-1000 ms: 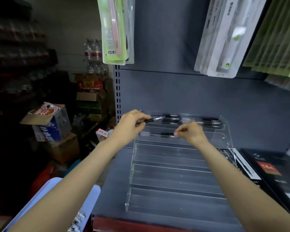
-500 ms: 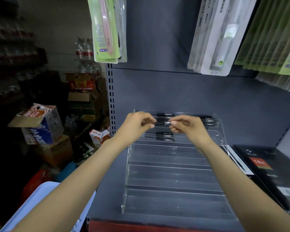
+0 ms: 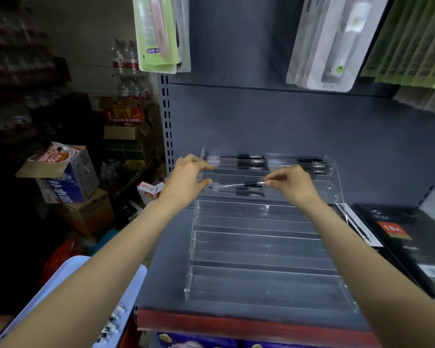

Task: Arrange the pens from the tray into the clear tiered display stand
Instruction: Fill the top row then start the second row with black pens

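The clear tiered display stand sits on the grey shelf. Its top tier holds several black pens. On the second tier lies one pen, and just above it a black pen is held level. My right hand pinches that pen's right end. My left hand is at the stand's left edge, fingers apart, thumb right beside the pen's left tip. The lower tiers hold nothing. A light blue tray with more pens is at the lower left, partly hidden by my left forearm.
Black boxed notebooks lie right of the stand. Packaged goods hang above the shelf. Cardboard boxes are stacked on the floor to the left. The shelf has a red front edge.
The pen that both hands held near the top tier has come down to the second tier. My hands moved apart; the left opened at the stand's edge.
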Tool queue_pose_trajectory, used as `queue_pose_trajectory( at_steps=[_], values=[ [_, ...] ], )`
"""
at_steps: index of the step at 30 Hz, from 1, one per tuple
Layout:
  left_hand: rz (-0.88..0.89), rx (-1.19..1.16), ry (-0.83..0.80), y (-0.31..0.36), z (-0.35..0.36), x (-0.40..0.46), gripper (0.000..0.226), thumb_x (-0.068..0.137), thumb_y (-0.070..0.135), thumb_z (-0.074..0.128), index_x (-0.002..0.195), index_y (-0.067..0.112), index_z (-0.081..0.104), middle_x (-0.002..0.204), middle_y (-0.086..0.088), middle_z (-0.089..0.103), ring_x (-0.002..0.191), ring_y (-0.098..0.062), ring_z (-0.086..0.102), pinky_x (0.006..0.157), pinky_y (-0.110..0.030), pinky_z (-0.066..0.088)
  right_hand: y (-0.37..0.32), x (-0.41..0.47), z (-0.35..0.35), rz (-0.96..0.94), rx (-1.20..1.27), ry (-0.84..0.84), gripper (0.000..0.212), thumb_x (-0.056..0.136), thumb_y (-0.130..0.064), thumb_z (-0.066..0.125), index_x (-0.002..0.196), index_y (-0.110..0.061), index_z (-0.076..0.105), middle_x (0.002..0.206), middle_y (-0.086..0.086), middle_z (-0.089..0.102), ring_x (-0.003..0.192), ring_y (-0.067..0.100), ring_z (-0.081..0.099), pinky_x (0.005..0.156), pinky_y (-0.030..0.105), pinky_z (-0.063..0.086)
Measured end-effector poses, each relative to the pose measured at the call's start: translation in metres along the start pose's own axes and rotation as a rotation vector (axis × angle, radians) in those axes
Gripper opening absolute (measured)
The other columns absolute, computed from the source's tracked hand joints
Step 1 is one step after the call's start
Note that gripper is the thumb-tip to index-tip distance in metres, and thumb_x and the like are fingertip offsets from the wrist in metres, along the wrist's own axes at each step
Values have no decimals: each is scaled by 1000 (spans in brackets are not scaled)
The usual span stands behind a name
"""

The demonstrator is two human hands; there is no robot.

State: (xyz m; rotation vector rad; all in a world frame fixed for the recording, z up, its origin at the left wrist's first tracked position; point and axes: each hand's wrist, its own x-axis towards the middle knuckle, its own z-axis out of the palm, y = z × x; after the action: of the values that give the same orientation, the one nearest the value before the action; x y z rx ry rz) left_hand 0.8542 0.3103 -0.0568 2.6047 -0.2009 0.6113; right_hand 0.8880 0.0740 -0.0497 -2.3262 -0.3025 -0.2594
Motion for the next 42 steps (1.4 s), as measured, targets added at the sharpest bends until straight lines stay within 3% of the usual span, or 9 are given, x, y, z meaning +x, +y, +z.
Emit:
queue_pose_trajectory(
  at_steps=[6,11,12,15,21,27,32,36,42],
  values=[
    [183,354,-100,-1,4,1,34,92,40,52,124,33,59,130,12,52,119,-19,34,89,-31,25,-5,6,5,-6,-88,-113,17,91,-13,60,101,-11,73,109,6,70,107,17,60,87,19,40],
    [409,520,-31,-10,6,3,19,82,25,69,100,27,73,107,2,67,110,-28,53,85,-33,24,-6,3,12,-45,-123,-167,18,92,-19,57,101,-14,72,105,1,70,103,14,62,82,16,38],
    [416,519,-63,-10,6,3,21,84,23,67,104,24,72,107,1,67,111,-27,54,86,-33,26,-5,1,12,-60,-124,-173,17,91,-21,60,100,-14,72,102,0,70,101,14,62,82,16,38],
    [342,433,-188,-8,13,5,31,98,23,44,126,23,55,126,3,57,121,-18,43,92,-29,28,-3,-2,13,-108,-178,-202,22,86,-20,67,107,-12,70,108,4,66,104,17,60,86,18,39],
    [235,345,-266,-6,18,5,33,100,20,40,130,18,51,131,-1,51,124,-19,41,93,-31,33,0,-2,20,-163,-289,-175,25,87,-15,65,112,-12,68,114,7,61,107,22,59,92,25,42],
    [171,157,-151,0,15,-7,30,94,16,51,124,16,57,124,-2,55,118,-20,46,97,-36,40,-6,-7,19,-194,-233,-167,29,88,-19,65,116,-12,65,115,6,60,106,18,57,87,17,37],
    [83,-73,125,-6,-9,-32,26,92,13,56,117,15,62,109,0,58,105,-14,50,91,-22,38,-30,-19,32,-264,-129,-104,24,89,-17,62,112,-12,67,110,4,62,102,17,59,85,15,37],
    [-14,-132,149,-33,-40,-62,23,91,16,57,113,18,63,97,5,59,85,-9,59,79,-20,48,-70,-35,60,-296,18,-134,21,89,-17,61,108,-13,68,104,2,64,92,12,60,84,14,41],
    [-170,-78,113,-120,-67,-117,21,91,17,58,112,15,64,101,-1,65,84,-11,59,73,-20,45,-142,-67,150,-345,100,-289,22,91,-20,58,112,-16,67,107,1,65,94,10,61,84,16,45]
  ],
)
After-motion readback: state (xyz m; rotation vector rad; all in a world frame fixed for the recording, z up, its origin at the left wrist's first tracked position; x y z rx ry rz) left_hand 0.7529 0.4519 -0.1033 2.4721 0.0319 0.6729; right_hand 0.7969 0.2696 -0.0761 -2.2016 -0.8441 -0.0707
